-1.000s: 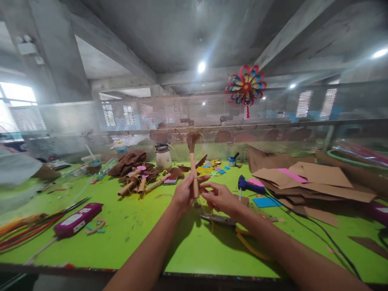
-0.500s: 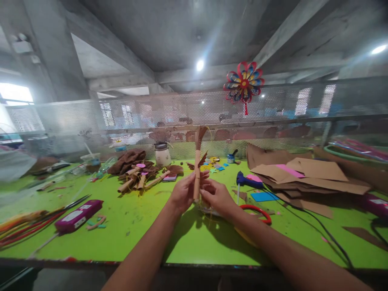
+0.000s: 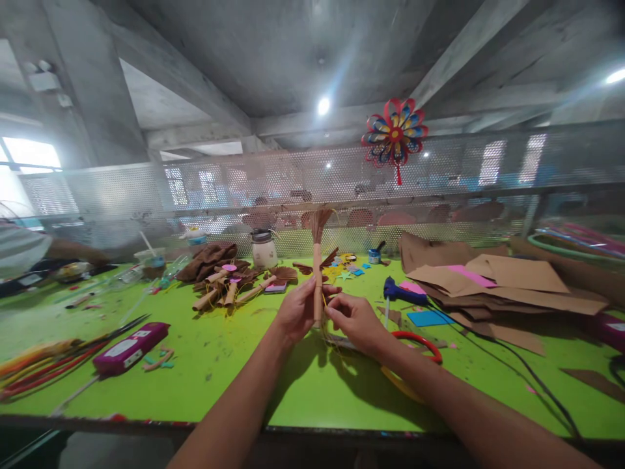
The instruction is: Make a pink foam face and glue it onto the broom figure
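The paper roll (image 3: 318, 299) was light brown, its fan-shaped top (image 3: 319, 225) a darker brown, and the string (image 3: 325, 301) beside it yellow. The surface (image 3: 234, 391) was lime green, marked with dark specks. The glue gun (image 3: 406, 294) was dark blue, the card (image 3: 430, 318) bright blue, and the paper stack (image 3: 520, 277) several shades of brown, crossed by a pink strip (image 3: 471, 270). The box (image 3: 131, 349) was purple with white labels. A pale jar (image 3: 264, 253) had a dark lid. The flower ornament (image 3: 395, 134) mixed red, blue and yellow, and the grey panel (image 3: 293, 172) carried rows of small holes.
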Motion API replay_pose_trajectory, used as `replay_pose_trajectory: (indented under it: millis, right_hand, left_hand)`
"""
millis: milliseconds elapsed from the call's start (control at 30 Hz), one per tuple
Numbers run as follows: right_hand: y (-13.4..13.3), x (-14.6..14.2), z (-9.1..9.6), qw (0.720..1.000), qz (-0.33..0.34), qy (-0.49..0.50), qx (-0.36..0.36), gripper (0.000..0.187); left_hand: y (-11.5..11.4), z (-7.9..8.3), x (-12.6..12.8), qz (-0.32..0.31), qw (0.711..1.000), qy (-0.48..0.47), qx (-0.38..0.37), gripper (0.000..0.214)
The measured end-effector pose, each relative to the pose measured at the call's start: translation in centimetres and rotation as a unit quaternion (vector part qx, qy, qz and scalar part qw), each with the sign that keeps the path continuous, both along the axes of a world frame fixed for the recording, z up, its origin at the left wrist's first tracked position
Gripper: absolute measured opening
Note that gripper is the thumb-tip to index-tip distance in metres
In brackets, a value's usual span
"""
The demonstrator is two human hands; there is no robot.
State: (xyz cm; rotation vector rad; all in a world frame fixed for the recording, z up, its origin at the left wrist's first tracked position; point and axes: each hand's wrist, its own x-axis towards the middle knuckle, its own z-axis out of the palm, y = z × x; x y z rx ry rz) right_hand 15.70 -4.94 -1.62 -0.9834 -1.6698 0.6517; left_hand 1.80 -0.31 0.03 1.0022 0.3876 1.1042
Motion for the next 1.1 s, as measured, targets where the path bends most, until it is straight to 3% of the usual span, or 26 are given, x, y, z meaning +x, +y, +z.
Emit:
replay_pose_trajectory:
  millis: [167,367,467,633,800,1000,1100]
  right_hand:
    - [0.2,-0.2,-0.4,0.998,0.029,0.014,-0.047,0.010]
    - [-0.8,-0.3,0.1,0.956,0.173,0.085,-0.222,0.009]
    - [-1.1,-0.2,0.3,0.940,0.207,0.108,-0.248,0.013]
    - [-1.3,-0.1,-0.1,0.924,0.278,0.051,-0.257,0.015]
    - [-1.2,0.2,-0.5,0.926,0.279,-0.011,-0.255,0.015]
    - [-0.7,2.1,0.5,0.923,0.269,-0.170,-0.218,0.029]
    - [0.1,3.0,1.0,0.949,0.169,-0.209,-0.164,0.028]
  left_hand:
    - [-0.1,0.2,-0.1,0.014,1.000,-0.014,-0.001,0.015]
    - [-0.2,1.1,-0.6,0.017,0.998,-0.051,-0.024,0.016]
    - [0.1,1.2,-0.7,0.003,0.997,-0.067,-0.028,0.016]
    - [0.4,1.0,-0.7,0.020,0.998,-0.056,0.003,0.020]
    - [0.1,1.4,-0.8,0.065,0.997,-0.031,-0.026,0.025]
    - [0.6,1.3,-1.3,0.085,0.994,-0.061,-0.017,0.022]
    - [0.7,1.3,-1.4,0.078,0.995,-0.069,-0.005,0.022]
